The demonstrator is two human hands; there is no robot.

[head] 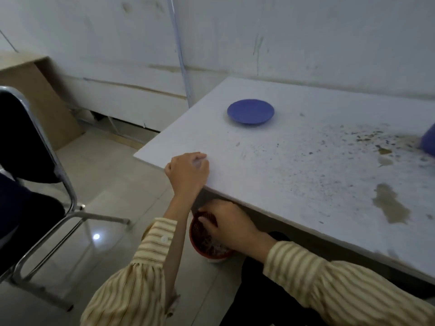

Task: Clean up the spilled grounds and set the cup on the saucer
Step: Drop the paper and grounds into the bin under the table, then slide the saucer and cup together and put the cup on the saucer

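Note:
A blue saucer (250,111) sits on the white table (235,147), near its far left corner. The blue cup (428,140) shows only partly at the right edge of the view, and it rests among the spill. Dark and brown coffee grounds (367,142) and wet stains are scattered over the right half of the table. My left hand (188,171) rests on the table's near left edge with its fingers curled; whether it holds anything is unclear. My right hand (226,222) is below the table edge, and its fingers grip the rim of a red waste basket (200,241).
The red basket stands on the tiled floor under the table, with pale scraps inside. A metal-framed chair (58,184) with a dark seat stands on the left. A brown board (44,100) leans against the wall behind it. White walls lie close beyond the table.

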